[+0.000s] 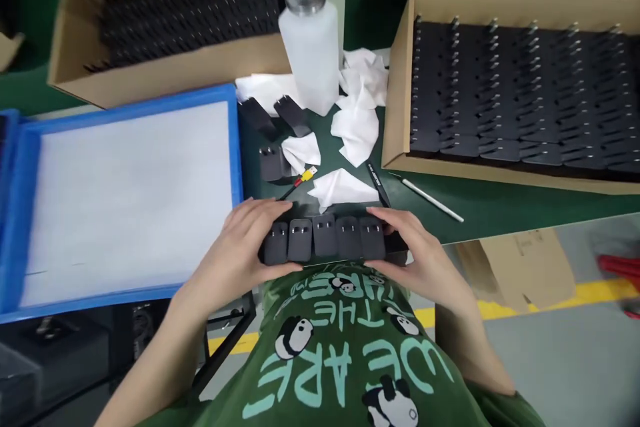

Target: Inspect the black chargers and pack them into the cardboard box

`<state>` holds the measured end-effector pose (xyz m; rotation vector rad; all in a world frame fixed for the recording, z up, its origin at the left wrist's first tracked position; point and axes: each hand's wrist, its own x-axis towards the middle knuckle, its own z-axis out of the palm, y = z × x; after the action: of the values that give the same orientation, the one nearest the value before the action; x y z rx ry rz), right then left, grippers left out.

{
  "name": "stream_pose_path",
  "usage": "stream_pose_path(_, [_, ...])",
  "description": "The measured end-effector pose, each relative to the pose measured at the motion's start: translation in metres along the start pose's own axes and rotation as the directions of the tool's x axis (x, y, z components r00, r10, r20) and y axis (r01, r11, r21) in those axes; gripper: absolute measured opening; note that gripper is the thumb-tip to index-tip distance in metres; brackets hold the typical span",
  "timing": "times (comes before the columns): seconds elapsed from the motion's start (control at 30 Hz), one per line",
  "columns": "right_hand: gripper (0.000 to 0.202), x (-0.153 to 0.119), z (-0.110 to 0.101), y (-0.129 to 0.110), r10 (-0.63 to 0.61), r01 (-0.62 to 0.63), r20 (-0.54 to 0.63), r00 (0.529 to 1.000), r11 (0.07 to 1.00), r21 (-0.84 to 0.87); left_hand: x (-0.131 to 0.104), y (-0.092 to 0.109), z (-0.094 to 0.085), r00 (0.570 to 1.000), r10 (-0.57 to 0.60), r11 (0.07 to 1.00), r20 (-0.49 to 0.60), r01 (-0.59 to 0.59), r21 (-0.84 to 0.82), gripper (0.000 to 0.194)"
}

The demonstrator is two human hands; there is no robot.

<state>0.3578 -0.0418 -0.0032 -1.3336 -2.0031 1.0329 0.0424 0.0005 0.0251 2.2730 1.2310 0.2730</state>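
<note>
Several black plug adapters point(325, 236) stand side by side in a row at the table's front edge, metal prongs up. My left hand point(250, 237) wraps the left end of the row, thumb on the near side and fingers on the far side. Around the right end, my right hand point(407, 240) is closed the same way. Beyond the row lie a crumpled white cloth point(343, 188), a cable with a yellow USB plug point(309, 174) and a black adapter point(273, 163). Two more black adapters point(293, 115) lie tilted farther back.
An open carton of adapters point(395, 113) is at the right, another carton point(190, 67) at the back left. A blue-rimmed white tray point(235, 147) lies left. A pump bottle point(313, 47), white cloths point(356, 130), black tweezers point(379, 185) and a white pen-like tool point(433, 199) are between.
</note>
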Motion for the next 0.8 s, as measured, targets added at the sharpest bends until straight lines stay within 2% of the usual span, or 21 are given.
stream_pose_path(0.07, [0.068, 0.001, -0.002, 0.001, 0.015, -0.015, 0.015, 1.0, 1.0, -0.002, 0.001, 0.005, 0.002, 0.997, 0.067, 0.996, -0.045, -0.064, 0.064, 0.086])
stream_pose_path(0.13, [0.065, 0.003, -0.003, 0.004, -0.001, 0.001, 0.04, 0.999, 1.0, 0.0, 0.001, 0.009, 0.005, 0.995, 0.081, 0.994, -0.058, -0.076, 0.077, 0.087])
stream_pose_path(0.33, [0.062, 0.009, -0.003, 0.007, -0.06, 0.057, 0.054, 0.997, 0.997, 0.047, 0.0, 0.007, 0.015, 0.99, 0.067, 0.996, -0.126, -0.074, -0.052, 0.062])
stream_pose_path(0.5, [0.076, 0.004, -0.01, 0.006, -0.058, 0.056, 0.044, 0.997, 0.997, 0.043, 0.005, 0.007, 0.016, 0.993, 0.072, 0.996, -0.098, -0.077, -0.053, 0.072])
stream_pose_path(0.53, [0.077, 0.001, -0.012, 0.007, -0.056, 0.057, -0.014, 0.998, 0.997, 0.049, 0.007, 0.009, 0.015, 0.992, 0.083, 0.996, -0.098, -0.085, -0.021, 0.076])
stream_pose_path(0.6, [0.063, -0.005, -0.017, 0.01, -0.026, 0.036, -0.225, 0.974, 0.999, 0.04, 0.012, 0.017, 0.014, 0.984, 0.128, 0.991, -0.124, -0.122, 0.056, 0.084])
stream_pose_path(0.67, [0.045, -0.009, -0.022, 0.013, 0.015, -0.015, -0.437, 0.899, 1.0, 0.003, 0.016, 0.026, 0.013, 0.974, 0.18, 0.979, -0.135, -0.164, 0.122, 0.084])
stream_pose_path(0.7, [0.04, -0.011, -0.023, 0.014, 0.024, -0.044, -0.493, 0.87, 0.999, -0.029, 0.018, 0.03, 0.013, 0.972, 0.2, 0.972, -0.123, -0.182, 0.146, 0.082])
stream_pose_path(0.73, [0.038, -0.011, -0.025, 0.015, 0.018, -0.063, -0.506, 0.862, 0.995, -0.072, 0.018, 0.034, 0.013, 0.97, 0.217, 0.967, -0.109, -0.198, 0.163, 0.08])
stream_pose_path(0.8, [0.035, -0.009, -0.028, 0.013, -0.019, -0.068, -0.462, 0.887, 0.983, -0.171, 0.016, 0.037, 0.012, 0.967, 0.231, 0.962, -0.111, -0.21, 0.172, 0.078])
